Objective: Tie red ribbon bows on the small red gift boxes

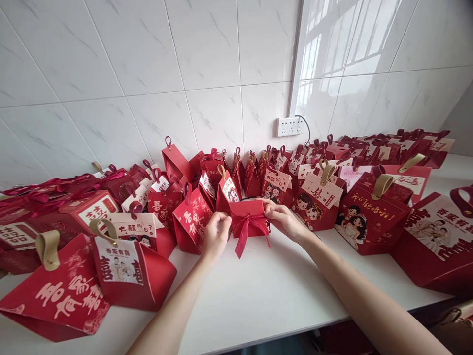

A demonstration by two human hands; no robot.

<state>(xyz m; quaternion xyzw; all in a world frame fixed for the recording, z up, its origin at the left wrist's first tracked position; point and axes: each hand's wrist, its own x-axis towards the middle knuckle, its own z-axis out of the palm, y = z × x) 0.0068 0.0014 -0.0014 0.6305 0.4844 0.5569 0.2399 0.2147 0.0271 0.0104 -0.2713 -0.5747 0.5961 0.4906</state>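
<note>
A small red gift box [240,211] with a dark red ribbon bow [248,226] on its front is between my two hands, close to the white tabletop. My left hand [216,232] has its fingers curled at the box's left side. The fingers of my right hand [280,217] pinch the upper right side, near the bow's right loop. Behind the box stands a red gift box with a couple's picture and a gold loop [228,188]. To the left of my left hand is a tilted red box with pale lettering [192,222].
Many red gift boxes with loop handles crowd the white table [236,296], such as a lettered box [62,296] at front left and a large box [439,236] at right. A power socket strip [290,126] is on the tiled wall. The table's front edge runs below my arms.
</note>
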